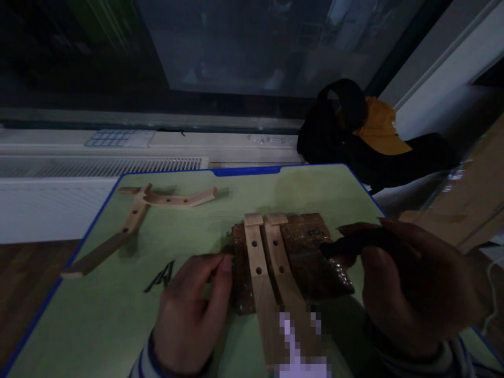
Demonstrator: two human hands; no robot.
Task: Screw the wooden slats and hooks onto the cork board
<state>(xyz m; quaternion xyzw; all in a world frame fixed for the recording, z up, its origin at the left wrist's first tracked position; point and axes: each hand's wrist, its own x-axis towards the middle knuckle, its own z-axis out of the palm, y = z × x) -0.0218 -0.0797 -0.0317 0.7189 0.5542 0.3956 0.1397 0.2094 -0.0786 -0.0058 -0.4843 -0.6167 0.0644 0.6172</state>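
Two pale wooden pieces (259,257) (279,254), each with two holes and a bent end, lie side by side on a brown plastic-wrapped package (307,236). Left of them is my left hand (195,310), thumb and forefinger pinched together; whatever may be between the tips is too small to make out. My right hand (413,283) grips a dark-handled screwdriver (354,244), its thin shaft faintly seen over the package, pointing left. Several black screws (159,276) lie on the table beside my left hand.
A wooden assembly of similar drilled pieces (136,210) stands at the table's (189,231) left. Behind the blue-edged table are a radiator (102,168) and window sill. A black bag (331,131) and orange cap (380,128) sit back right, near a cardboard box (472,184).
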